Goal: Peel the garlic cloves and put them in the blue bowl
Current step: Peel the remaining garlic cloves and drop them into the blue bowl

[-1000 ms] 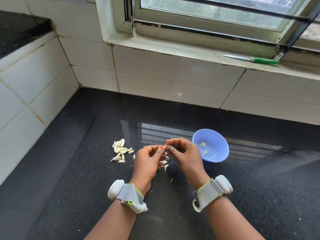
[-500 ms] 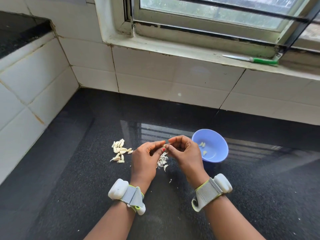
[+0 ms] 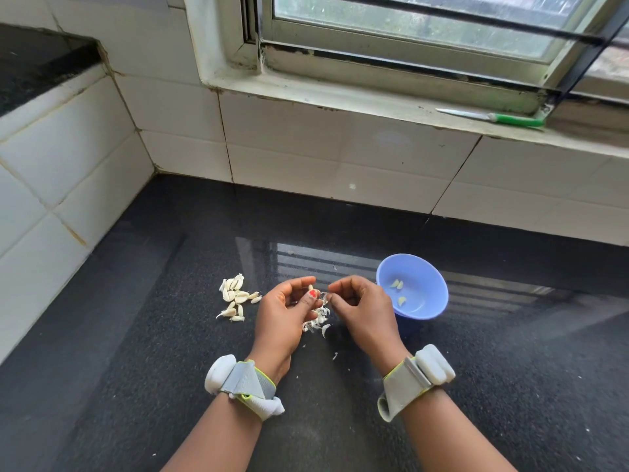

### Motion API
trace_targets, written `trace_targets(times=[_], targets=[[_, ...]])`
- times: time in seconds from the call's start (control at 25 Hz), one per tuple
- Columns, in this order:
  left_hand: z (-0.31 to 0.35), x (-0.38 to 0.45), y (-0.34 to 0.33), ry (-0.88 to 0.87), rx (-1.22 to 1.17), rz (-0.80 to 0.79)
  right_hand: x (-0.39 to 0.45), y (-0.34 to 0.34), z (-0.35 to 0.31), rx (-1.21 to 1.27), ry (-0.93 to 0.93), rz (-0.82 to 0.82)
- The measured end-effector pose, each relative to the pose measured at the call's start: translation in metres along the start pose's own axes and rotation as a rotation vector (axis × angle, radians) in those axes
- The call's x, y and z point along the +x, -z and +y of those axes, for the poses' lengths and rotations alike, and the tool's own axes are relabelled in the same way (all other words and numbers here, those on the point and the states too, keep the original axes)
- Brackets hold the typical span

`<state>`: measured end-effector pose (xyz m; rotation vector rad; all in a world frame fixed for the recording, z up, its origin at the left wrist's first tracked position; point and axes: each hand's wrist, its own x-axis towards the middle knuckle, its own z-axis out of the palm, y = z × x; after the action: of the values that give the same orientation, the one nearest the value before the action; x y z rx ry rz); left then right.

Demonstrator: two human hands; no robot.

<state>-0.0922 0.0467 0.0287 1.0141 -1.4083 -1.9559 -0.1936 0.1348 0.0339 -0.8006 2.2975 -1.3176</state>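
— What's different from a moment ago?

— My hands have drawn apart a little. Half a second back their fingertips met over the clove; now there is a small gap between them. My left hand (image 3: 284, 310) pinches the small pale garlic clove (image 3: 310, 288) between thumb and curled fingers, its tip poking up above the red-painted thumbnail. My right hand (image 3: 362, 306) has its fingers curled in just to the right, and I think it nips a thin scrap of skin, though it's too small for me to be sure.

— So a strip has come off?

— That's my reading: a piece of skin has been pulled free. I can't tell whether the clove is fully bare.

— Where does everything else sit?

— The heap of papery white peelings (image 3: 318, 320) lies on the black speckled stone countertop (image 3: 136, 352) right under my hands. The pile of unpeeled white cloves (image 3: 236, 298) is to the left, near my left hand. The round blue plastic bowl (image 3: 430, 303) stands just right of my right hand, with three peeled cloves (image 3: 398, 291) inside.

— How far along, then?

— Early, I judge: three in the bowl, many waiting. A green-handled knife (image 3: 493, 117) lies on the far windowsill, untouched.
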Motion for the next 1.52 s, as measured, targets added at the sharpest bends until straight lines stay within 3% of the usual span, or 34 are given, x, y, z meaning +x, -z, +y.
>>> trace_targets(times=[0.16, 0.28, 0.4, 0.52, 0.64, 0.8, 0.92, 1.0, 1.16, 1.32, 1.52], targets=[[0.003, -0.001, 0.000, 0.024, -0.060, 0.016, -0.003, -0.001, 0.002, -0.275, 0.078, -0.076], [0.003, -0.001, -0.001, 0.029, -0.075, 0.038, -0.004, -0.001, 0.002, -0.346, 0.115, -0.075], [0.002, 0.000, 0.000, 0.042, -0.073, 0.064, -0.005, 0.001, -0.003, -0.128, 0.128, 0.044], [0.001, 0.000, -0.001, 0.041, -0.042, 0.064, -0.005, 0.003, -0.009, 0.076, 0.145, 0.016], [0.002, -0.001, -0.002, 0.025, 0.006, 0.036, -0.005, 0.004, -0.012, 0.085, 0.190, -0.048], [0.002, -0.001, -0.001, 0.006, 0.087, 0.045, -0.004, 0.007, -0.012, 0.051, 0.197, -0.016], [-0.004, 0.002, 0.002, -0.031, 0.169, 0.062, 0.012, 0.038, -0.007, -0.121, 0.233, 0.194], [-0.006, 0.004, 0.004, -0.059, 0.212, 0.051, 0.027, 0.069, 0.003, -0.356, 0.155, 0.279], [-0.010, 0.007, 0.006, -0.113, 0.289, 0.061, 0.034, 0.090, 0.023, -0.775, -0.097, 0.141], [-0.007, 0.005, 0.004, -0.066, 0.208, 0.060, 0.036, 0.080, 0.029, -0.856, -0.116, 0.098], [-0.004, -0.001, 0.008, -0.108, 0.183, 0.050, 0.033, 0.060, 0.011, -0.632, 0.210, 0.294]])
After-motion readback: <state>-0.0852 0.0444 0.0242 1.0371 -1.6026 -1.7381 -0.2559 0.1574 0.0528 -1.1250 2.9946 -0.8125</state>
